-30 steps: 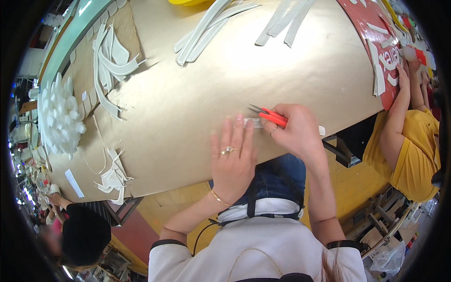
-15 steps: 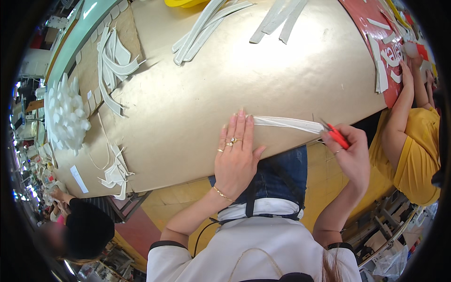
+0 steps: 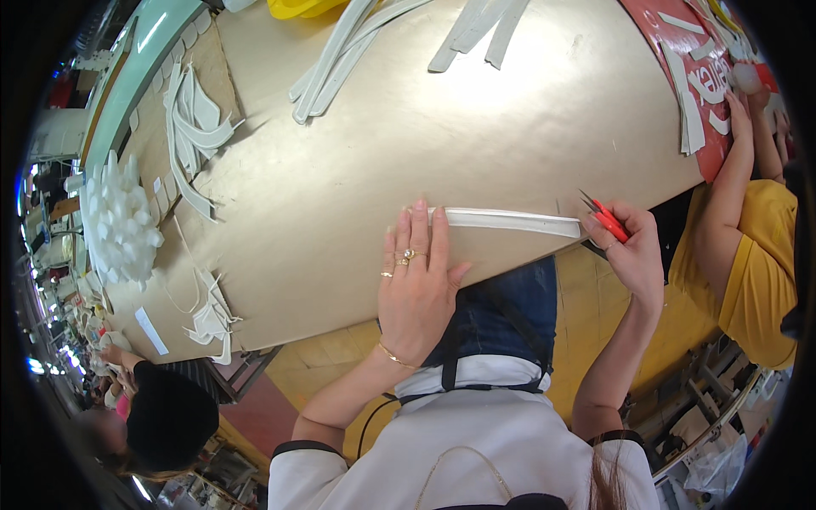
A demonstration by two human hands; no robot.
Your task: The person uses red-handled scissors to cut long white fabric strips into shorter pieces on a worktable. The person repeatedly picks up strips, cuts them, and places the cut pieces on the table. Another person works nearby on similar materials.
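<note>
Strip (image 3: 510, 222) lies along the near edge of the bench (image 3: 357, 183), its left end under the fingers of the left hand (image 3: 416, 285), laid flat, not gripping. Right hand (image 3: 633, 255) is clamped on red snips (image 3: 612, 224) beside the right end; judged risk: blade tips nicking the strip should the wrist turn inward.

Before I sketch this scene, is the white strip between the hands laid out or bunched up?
Laid out: the white strip runs lengthwise, slightly curved, along the table from the left hand to near the right hand.
</note>
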